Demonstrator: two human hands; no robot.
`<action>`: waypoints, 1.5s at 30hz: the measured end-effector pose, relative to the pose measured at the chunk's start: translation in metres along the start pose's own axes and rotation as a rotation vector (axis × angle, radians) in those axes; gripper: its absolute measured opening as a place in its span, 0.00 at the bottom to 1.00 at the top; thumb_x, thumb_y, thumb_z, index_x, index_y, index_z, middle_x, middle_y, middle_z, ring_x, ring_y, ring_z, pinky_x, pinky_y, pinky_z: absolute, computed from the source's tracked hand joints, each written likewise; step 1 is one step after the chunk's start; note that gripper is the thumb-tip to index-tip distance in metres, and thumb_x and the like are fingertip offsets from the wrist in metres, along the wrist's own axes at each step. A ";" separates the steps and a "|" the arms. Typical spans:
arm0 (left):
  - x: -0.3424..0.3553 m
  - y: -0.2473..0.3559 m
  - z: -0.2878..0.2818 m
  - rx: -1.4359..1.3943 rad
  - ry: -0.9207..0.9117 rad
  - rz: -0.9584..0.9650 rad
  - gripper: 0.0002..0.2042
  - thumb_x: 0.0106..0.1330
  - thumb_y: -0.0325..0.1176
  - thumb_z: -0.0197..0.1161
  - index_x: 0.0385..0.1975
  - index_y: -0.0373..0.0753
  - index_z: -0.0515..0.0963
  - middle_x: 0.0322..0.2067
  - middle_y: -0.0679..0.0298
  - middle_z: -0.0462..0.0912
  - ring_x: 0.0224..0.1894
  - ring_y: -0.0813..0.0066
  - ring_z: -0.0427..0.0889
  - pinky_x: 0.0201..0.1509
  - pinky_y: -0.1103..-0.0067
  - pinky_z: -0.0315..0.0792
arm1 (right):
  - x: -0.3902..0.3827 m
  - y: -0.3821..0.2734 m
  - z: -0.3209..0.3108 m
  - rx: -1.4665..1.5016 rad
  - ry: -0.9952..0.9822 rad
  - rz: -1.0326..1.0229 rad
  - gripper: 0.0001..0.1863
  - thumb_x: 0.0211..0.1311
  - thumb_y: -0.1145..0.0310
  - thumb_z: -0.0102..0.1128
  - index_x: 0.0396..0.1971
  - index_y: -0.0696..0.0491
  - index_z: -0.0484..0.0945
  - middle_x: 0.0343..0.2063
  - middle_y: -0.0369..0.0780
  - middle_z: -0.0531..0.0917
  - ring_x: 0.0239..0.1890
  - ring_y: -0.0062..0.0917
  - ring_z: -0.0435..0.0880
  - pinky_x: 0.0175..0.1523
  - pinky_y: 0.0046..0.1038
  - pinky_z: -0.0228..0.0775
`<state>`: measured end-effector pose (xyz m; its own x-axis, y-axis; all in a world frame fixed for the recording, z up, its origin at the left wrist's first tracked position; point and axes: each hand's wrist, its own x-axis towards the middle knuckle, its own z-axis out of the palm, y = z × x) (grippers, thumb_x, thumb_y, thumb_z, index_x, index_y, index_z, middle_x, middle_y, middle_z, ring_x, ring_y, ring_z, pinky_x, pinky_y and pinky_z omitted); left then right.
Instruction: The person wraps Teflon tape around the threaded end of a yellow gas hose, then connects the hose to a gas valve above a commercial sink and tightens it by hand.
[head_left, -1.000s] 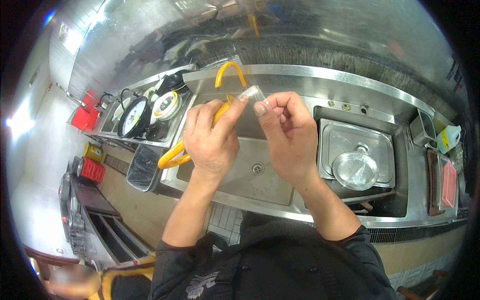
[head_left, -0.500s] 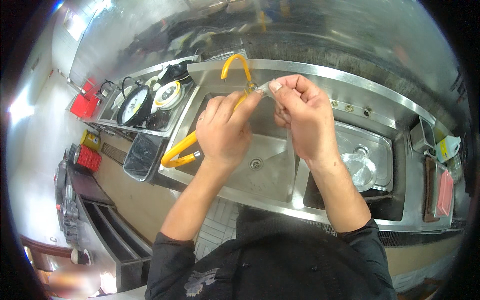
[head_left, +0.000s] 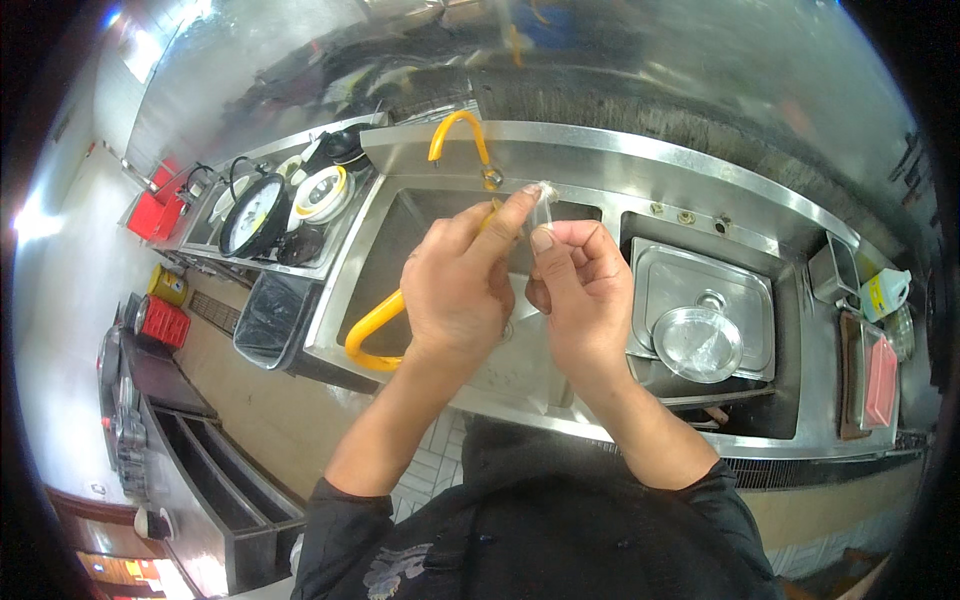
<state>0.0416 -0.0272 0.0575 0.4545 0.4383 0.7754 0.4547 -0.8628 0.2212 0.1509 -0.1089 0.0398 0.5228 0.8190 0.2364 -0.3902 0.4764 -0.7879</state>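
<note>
My left hand is wrapped around a curved yellow pipe, which looks like a faucet spout. Its bent lower part shows to the left of the hand, and a little yellow shows above the fingers. Beyond the left index fingertip a thin strip of clear film is bunched at the pipe's upper end. My right hand is closed, pinching this film between thumb and index finger just below and right of that end. Both hands are over the left sink basin. A yellow faucet stands behind them.
In the right basin lies a metal tray with a clear round dish on it. Pans and bowls crowd the left counter. A lined bin stands below. A jug and pink tray are at right.
My right hand has moved down and left, from above the left fingertips to just below them. The yellow pipe's lower end has swung rightward behind my left wrist.
</note>
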 end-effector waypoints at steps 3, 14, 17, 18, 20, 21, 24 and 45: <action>0.000 0.004 -0.007 -0.129 -0.013 -0.081 0.31 0.61 0.17 0.68 0.64 0.56 0.86 0.40 0.66 0.88 0.40 0.61 0.87 0.47 0.68 0.83 | -0.005 -0.002 -0.006 0.018 -0.022 -0.001 0.04 0.83 0.72 0.63 0.45 0.55 0.78 0.31 0.30 0.80 0.30 0.10 0.74 0.34 0.18 0.67; -0.007 0.008 -0.013 -0.540 -0.049 -0.263 0.28 0.65 0.12 0.66 0.63 0.46 0.85 0.50 0.58 0.91 0.46 0.65 0.92 0.52 0.72 0.86 | -0.014 -0.007 -0.015 -0.183 -0.025 -0.115 0.05 0.81 0.72 0.65 0.43 0.54 0.77 0.27 0.29 0.79 0.26 0.10 0.71 0.31 0.17 0.62; -0.008 0.011 -0.019 -0.611 -0.100 -0.335 0.27 0.67 0.10 0.65 0.64 0.43 0.84 0.56 0.55 0.91 0.51 0.68 0.92 0.55 0.74 0.86 | -0.014 -0.009 -0.018 -0.204 -0.029 -0.115 0.06 0.80 0.71 0.66 0.43 0.54 0.77 0.27 0.29 0.78 0.26 0.09 0.71 0.31 0.16 0.62; -0.008 0.011 -0.022 -0.630 -0.119 -0.351 0.27 0.67 0.10 0.64 0.64 0.42 0.84 0.57 0.55 0.90 0.53 0.69 0.92 0.55 0.75 0.86 | -0.013 -0.010 -0.020 -0.215 -0.031 -0.115 0.06 0.80 0.71 0.67 0.43 0.54 0.77 0.27 0.29 0.78 0.26 0.09 0.71 0.32 0.16 0.62; -0.006 0.011 -0.024 -0.613 -0.151 -0.344 0.27 0.67 0.10 0.64 0.64 0.41 0.84 0.57 0.55 0.90 0.54 0.70 0.92 0.57 0.75 0.85 | -0.011 -0.013 -0.027 -0.232 -0.052 -0.137 0.07 0.80 0.71 0.68 0.42 0.54 0.78 0.27 0.28 0.77 0.27 0.09 0.70 0.32 0.15 0.63; -0.005 0.011 -0.026 -0.608 -0.165 -0.337 0.27 0.67 0.10 0.64 0.64 0.40 0.83 0.57 0.55 0.90 0.54 0.70 0.91 0.57 0.75 0.85 | -0.009 -0.014 -0.031 -0.242 -0.063 -0.146 0.07 0.79 0.70 0.68 0.42 0.54 0.78 0.27 0.28 0.77 0.27 0.09 0.70 0.33 0.15 0.63; -0.003 0.009 -0.030 -0.702 -0.242 -0.407 0.26 0.67 0.11 0.66 0.65 0.39 0.83 0.57 0.56 0.91 0.56 0.70 0.91 0.62 0.75 0.82 | -0.008 -0.019 -0.044 -0.334 -0.132 -0.127 0.05 0.79 0.74 0.67 0.43 0.55 0.78 0.29 0.28 0.79 0.31 0.07 0.73 0.37 0.14 0.65; -0.011 0.014 -0.018 -1.350 -0.658 -0.583 0.28 0.72 0.41 0.72 0.65 0.31 0.74 0.41 0.56 0.86 0.37 0.74 0.84 0.41 0.81 0.77 | 0.026 -0.023 -0.120 -0.420 -0.444 -0.519 0.10 0.61 0.87 0.68 0.35 0.57 0.77 0.28 0.39 0.81 0.28 0.25 0.73 0.36 0.29 0.68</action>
<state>0.0292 -0.0484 0.0626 0.8655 0.4895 0.1062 -0.1366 0.0267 0.9903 0.2639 -0.1370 -0.0043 0.1742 0.6187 0.7660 0.1840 0.7438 -0.6426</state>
